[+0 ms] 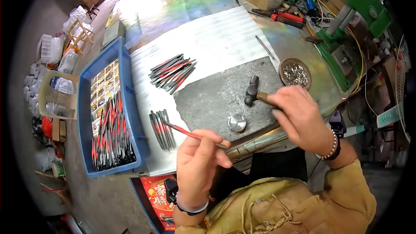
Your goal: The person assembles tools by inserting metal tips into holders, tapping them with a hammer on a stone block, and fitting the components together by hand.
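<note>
My left hand (197,160) pinches a slim red-and-black pen-like tool (187,132) between thumb and fingers, its dark tip pointing left. In my right hand (300,115) is the wooden handle of a ball-peen hammer (251,91), whose dark head is over the grey stone slab (208,97). A round, shiny metal block (237,122) sits on the slab near its front edge, between my hands. Left of my left hand lies a small row of similar slim tools (161,131). A larger pile of them (172,72) lies behind, on the white foam sheet (212,32).
At the left, a blue tray (126,76) holds many red-and-black tools. A round bowl (282,72) of small metal pieces stands right of the slab. Beyond it are a green press (342,67), red-handled pliers (288,19) and a cardboard box (255,1).
</note>
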A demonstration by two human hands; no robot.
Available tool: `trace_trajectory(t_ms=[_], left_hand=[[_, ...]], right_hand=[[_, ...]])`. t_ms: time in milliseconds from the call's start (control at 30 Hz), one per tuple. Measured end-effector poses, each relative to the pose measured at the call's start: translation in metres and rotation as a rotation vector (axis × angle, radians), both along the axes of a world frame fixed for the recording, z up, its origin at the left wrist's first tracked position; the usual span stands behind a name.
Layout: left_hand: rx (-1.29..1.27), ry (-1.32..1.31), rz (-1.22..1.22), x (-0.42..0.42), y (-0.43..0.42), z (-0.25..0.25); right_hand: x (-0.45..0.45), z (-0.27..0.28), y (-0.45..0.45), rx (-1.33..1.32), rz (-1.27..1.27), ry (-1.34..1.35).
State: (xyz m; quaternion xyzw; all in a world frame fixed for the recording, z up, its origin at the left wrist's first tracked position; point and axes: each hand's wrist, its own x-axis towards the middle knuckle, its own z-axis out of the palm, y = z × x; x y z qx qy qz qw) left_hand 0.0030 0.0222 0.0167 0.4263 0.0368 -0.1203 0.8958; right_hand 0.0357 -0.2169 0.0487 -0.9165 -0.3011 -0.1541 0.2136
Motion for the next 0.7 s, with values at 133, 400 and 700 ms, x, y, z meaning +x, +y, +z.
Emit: trace_trajectory(t_ms=[133, 400, 700], left_hand=[[0.086, -0.013, 0.049, 0.000, -0.009, -0.004], [0.083, -0.054, 0.105, -0.009, -0.022, -0.008], [0.084, -0.032, 0.118, -0.013, -0.021, -0.023]], right_hand=[[-0.028, 0.025, 0.009, 0.599, 0.485, 0.464], [-0.027, 0.035, 0.031, 1.065, 1.005, 0.472], [-0.020, 0.027, 0.026, 1.164, 0.940, 0.384]])
